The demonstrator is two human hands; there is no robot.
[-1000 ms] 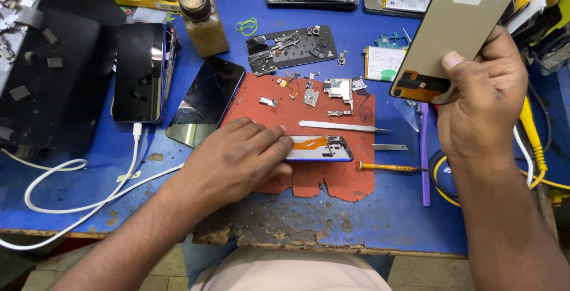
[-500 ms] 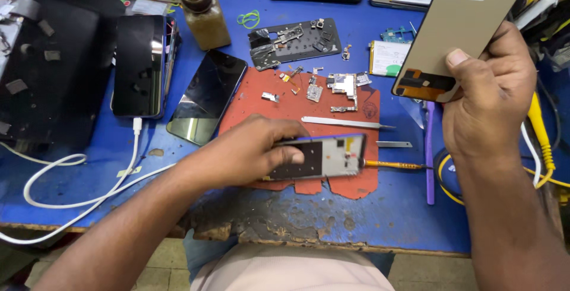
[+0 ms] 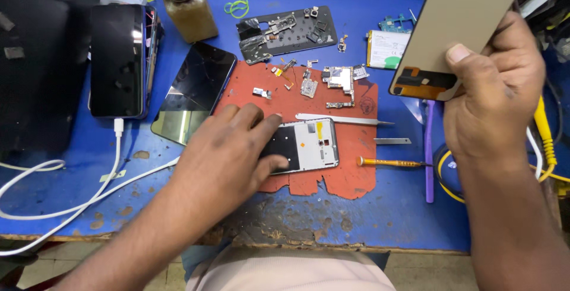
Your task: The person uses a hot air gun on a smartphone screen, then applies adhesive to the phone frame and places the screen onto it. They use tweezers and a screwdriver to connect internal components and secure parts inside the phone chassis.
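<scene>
on the worn red-orange rubber work mat (image 3: 350,148), at the middle of the blue bench top (image 3: 380,220): grey rectangular phone mid-frame (image 3: 306,144), lying flat, inner face up, bare of board and display. left hand (image 3: 231,154) laid over its left end, fingers (image 3: 261,126) spread and pressing down, thumb at the near edge, not closed round it. right hand (image 3: 493,89) raised well above the bench at the right, thumb and fingers clamped on the lower edge of a tan-backed replacement display panel (image 3: 457,24) with an orange flex tail at its lower corner.

progress, as judged: strip-down complete, with small green-and-silver circuit board (image 3: 339,78), loose brackets and screws on the mat beyond the frame, and black inner cover plate (image 3: 288,33) set aside. panel not yet seated on the frame; board, plate and screws not yet refitted.

surroundings: thin silver tweezers (image 3: 338,119) just beyond the frame, orange-handled screwdriver (image 3: 386,162) just right of it, purple plastic pry tool (image 3: 428,148) further right. cracked black glass screen (image 3: 196,92) left of the mat, black phone on a white cable (image 3: 117,59) beyond, amber glass bottle (image 3: 187,3) at the back.

obstructions: tweezers and screwdriver close to the frame; small parts loose near the left hand.
</scene>
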